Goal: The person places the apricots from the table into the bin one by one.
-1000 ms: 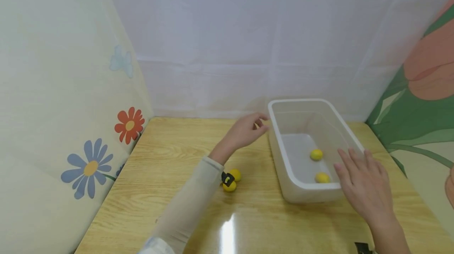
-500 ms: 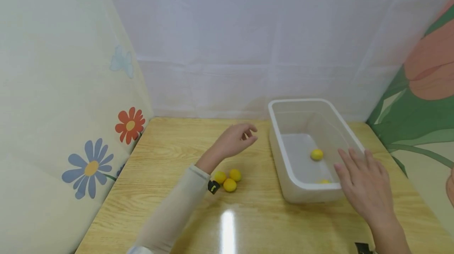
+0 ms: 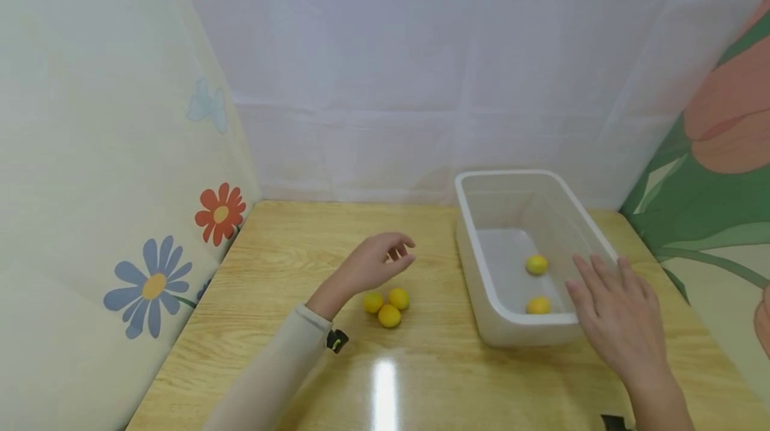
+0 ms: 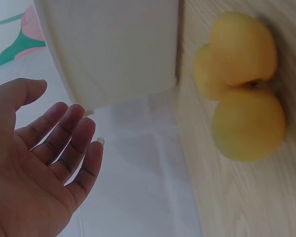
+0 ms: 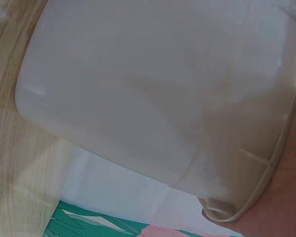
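Three yellow balls, like small lemons, touch one another on the table (image 3: 390, 316); the left wrist view shows them large (image 4: 248, 124). Just above and behind them hovers the left hand (image 3: 374, 262), its fingers loosely bent and holding nothing, palm visible in the left wrist view (image 4: 39, 168). A white bin (image 3: 481, 270) stands right of centre with two more yellow balls inside, one farther back (image 3: 537, 264) and one nearer (image 3: 538, 305). The right hand (image 3: 622, 317) rests on the bin's near right rim with its fingers straight; the right wrist view shows the bin's outer wall (image 5: 128, 89) beside the hand.
A wooden table (image 3: 289, 237) lies beneath everything. White cloth (image 3: 361, 83) hangs behind it, a flowered cloth (image 3: 90, 150) on the left and a green and pink patterned cloth (image 3: 734, 204) on the right. A light reflection shows near the front.
The left hand has moved left and toward the person, away from the bin, uncovering the three balls. The nearer ball in the bin has shifted slightly. The right hand has stayed in place.
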Demonstrator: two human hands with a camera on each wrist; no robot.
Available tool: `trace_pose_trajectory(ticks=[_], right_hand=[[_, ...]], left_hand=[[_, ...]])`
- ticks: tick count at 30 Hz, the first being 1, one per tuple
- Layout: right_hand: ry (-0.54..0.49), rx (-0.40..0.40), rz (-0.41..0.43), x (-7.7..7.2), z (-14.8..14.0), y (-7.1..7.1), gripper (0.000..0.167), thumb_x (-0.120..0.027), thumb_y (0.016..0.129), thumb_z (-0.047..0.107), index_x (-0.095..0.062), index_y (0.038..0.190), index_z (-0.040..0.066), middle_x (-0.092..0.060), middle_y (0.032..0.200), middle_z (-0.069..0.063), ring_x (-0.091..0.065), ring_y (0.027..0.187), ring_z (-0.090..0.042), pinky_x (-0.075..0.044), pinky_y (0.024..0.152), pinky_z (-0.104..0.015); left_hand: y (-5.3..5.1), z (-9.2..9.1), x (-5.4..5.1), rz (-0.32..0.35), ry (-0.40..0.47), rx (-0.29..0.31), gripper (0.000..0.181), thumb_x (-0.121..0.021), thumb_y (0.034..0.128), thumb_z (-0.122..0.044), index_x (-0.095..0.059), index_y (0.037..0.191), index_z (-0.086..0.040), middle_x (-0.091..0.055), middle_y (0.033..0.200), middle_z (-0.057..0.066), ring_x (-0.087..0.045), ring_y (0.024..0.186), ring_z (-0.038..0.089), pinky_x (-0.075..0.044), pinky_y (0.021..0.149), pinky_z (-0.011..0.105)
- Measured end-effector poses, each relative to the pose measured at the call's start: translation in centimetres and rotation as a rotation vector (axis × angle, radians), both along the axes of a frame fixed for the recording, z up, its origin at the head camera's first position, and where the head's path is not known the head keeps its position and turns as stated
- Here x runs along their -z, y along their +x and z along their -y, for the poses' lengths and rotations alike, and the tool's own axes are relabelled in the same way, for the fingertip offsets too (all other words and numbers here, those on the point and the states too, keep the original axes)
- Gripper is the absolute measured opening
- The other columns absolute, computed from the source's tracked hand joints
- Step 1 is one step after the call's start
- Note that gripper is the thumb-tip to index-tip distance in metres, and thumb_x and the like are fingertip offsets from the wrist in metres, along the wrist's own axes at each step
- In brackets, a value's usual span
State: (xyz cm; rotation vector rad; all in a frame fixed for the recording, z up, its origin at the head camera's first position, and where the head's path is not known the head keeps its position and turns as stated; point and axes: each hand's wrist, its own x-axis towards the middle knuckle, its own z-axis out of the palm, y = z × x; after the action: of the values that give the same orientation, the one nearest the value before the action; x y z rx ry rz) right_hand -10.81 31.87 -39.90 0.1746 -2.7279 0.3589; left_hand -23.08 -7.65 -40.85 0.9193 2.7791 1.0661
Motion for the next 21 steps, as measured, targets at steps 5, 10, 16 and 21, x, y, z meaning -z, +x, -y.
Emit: trace_pose_trajectory(ticks=[5,10,16,21], right_hand=[[0.002,0.001,0.001,0.0,0.0,0.0,0.052,-0.038,0.109,0.038,-0.045,0.152,0.01,-0.042,0.152,-0.027,-0.013,0.15,-0.052,-0.013,0.112,-0.072],[0.0,0.003,0.009,0.0,0.0,0.0,0.053,-0.037,0.109,0.039,-0.044,0.153,0.01,-0.041,0.153,-0.027,-0.012,0.15,-0.051,-0.013,0.112,-0.072],[0.003,0.002,0.004,0.0,-0.1,-0.1,0.052,-0.037,0.109,0.039,-0.044,0.153,0.01,-0.042,0.153,-0.027,-0.013,0.15,-0.052,-0.013,0.112,-0.072],[0.007,0.002,-0.003,0.1,-0.1,-0.2,0.052,-0.038,0.109,0.038,-0.045,0.153,0.01,-0.043,0.152,-0.027,-0.014,0.149,-0.052,-0.014,0.112,-0.071]], left_hand=[[0.9,1.1,0.9,0.011,-0.029,0.004,0.032,-0.062,0.1019,-0.033,-0.066,0.127,-0.014,-0.067,0.105,-0.005,-0.061,0.093,0.01,-0.053,0.082,0.031],[1.5,1.8,1.5,0.014,-0.044,0.003,0.033,-0.063,0.1013,-0.033,-0.066,0.127,-0.013,-0.067,0.106,-0.005,-0.06,0.093,0.011,-0.053,0.083,0.033],[1.9,2.7,2.3,0.04,-0.065,-0.007,0.037,-0.064,0.1005,-0.037,-0.064,0.13,-0.015,-0.067,0.108,-0.005,-0.06,0.094,0.011,-0.052,0.084,0.034],[2.3,3.6,2.8,0.076,-0.07,-0.031,0.038,-0.065,0.0996,-0.037,-0.064,0.13,-0.014,-0.067,0.105,-0.004,-0.059,0.092,0.011,-0.052,0.082,0.035]])
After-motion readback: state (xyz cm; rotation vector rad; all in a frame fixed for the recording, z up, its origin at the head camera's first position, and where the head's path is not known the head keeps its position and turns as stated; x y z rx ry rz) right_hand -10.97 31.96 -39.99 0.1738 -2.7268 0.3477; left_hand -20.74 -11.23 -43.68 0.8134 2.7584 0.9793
